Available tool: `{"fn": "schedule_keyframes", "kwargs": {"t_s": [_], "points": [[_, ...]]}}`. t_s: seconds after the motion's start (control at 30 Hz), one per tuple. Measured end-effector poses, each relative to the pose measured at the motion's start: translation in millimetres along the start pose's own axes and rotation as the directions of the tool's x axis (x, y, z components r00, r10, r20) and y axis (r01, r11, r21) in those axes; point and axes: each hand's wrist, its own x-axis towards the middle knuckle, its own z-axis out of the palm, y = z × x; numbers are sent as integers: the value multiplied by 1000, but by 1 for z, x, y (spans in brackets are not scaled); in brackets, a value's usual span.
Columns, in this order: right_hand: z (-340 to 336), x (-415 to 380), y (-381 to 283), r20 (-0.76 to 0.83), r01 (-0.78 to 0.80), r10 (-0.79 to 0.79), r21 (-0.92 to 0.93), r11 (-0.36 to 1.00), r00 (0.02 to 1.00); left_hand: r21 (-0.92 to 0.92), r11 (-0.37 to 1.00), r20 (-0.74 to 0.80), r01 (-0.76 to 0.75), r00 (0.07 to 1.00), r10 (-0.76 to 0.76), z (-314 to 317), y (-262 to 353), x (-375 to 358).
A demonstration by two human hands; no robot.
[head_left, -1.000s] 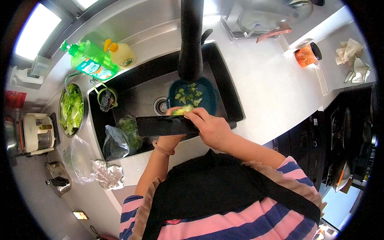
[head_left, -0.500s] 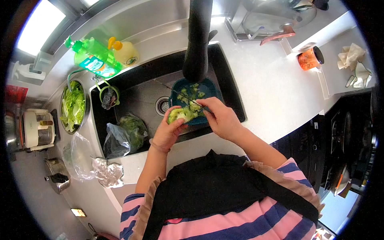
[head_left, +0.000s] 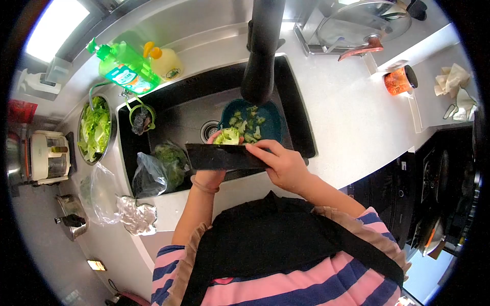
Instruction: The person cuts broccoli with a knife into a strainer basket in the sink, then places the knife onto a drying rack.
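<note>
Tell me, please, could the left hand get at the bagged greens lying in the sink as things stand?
Probably not at once: the left hand is holding the broccoli piece under the knife. The bagged greens lie close beside it with nothing between.

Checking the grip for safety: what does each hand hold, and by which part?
Right hand grips the knife at its handle end. Left hand, mostly hidden behind the blade, holds the broccoli piece from below.

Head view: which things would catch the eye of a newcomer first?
The wide dark knife in the right hand, flat across the middle above the sink. Behind it the left hand holds a green broccoli piece near the teal bowl. A bright green bottle stands upper left.
</note>
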Motion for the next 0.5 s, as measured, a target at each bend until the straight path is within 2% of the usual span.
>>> {"fn": "schedule_keyframes", "kwargs": {"t_s": [0.07, 0.1, 0.13, 0.2, 0.27, 0.43, 0.5], "points": [[-2, -2, -4, 19, 14, -14, 18, 1000, 1000, 104, 978, 182, -181, 970, 161, 0, -6, -2], [-3, -2, -6, 21, 13, -14, 19, 1000, 1000, 181, 959, 155, -218, 969, 191, 3, -7, -2], [-4, -2, -7, 10, 13, -13, 17, 1000, 1000, 179, 959, 153, -217, 970, 191, 6, -7, -3], [-4, -2, -8, -2, 14, -14, 15, 1000, 1000, 276, 919, 229, -283, 948, 223, 12, -6, -4], [-3, -2, -10, -80, 72, -75, -31, 997, 994, 308, 902, 209, -302, 947, 245, 5, -13, -3], [-2, -5, -18, -53, 24, -25, -19, 1000, 998, 431, 836, 225, -339, 938, 265, 24, -9, -8], [0, -6, -19, -51, 3, -4, -30, 1000, 999, 515, 740, 223, -433, 901, 372, 29, -10, -7]]}}
